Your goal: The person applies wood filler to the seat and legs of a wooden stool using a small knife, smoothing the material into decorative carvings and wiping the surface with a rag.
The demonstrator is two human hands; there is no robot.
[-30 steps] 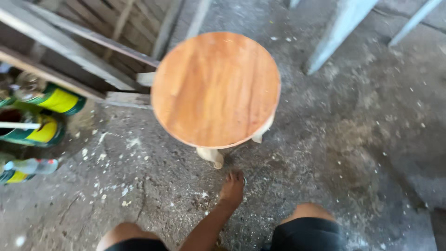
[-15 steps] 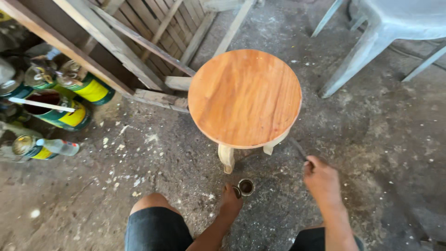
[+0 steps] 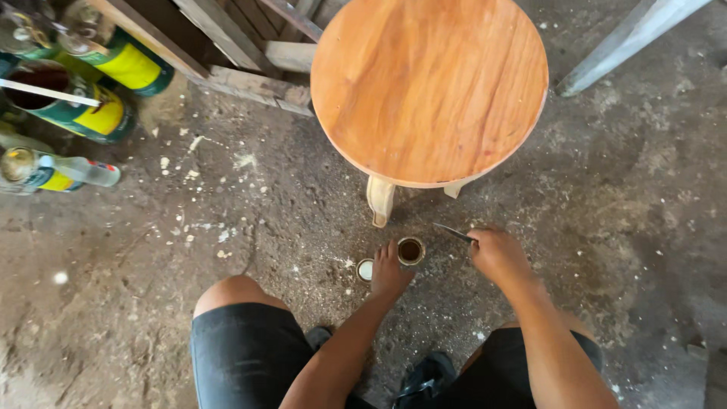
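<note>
Just below the round wooden stool (image 3: 429, 87), the left hand (image 3: 388, 274) steadies a small open can (image 3: 410, 251), fingertips touching it; the right hand (image 3: 496, 254), fingers clamped, holds what looks like a thin brush (image 3: 452, 232) nearby.

The round stool seat (image 3: 429, 87) is smooth wood with a warm, lightly glossy finish, while its legs (image 3: 379, 200) look pale and bare. The floor (image 3: 227, 250) is rough, matt concrete dusted with wood chips. The green and yellow cans (image 3: 83, 113) are shiny metal.
</note>
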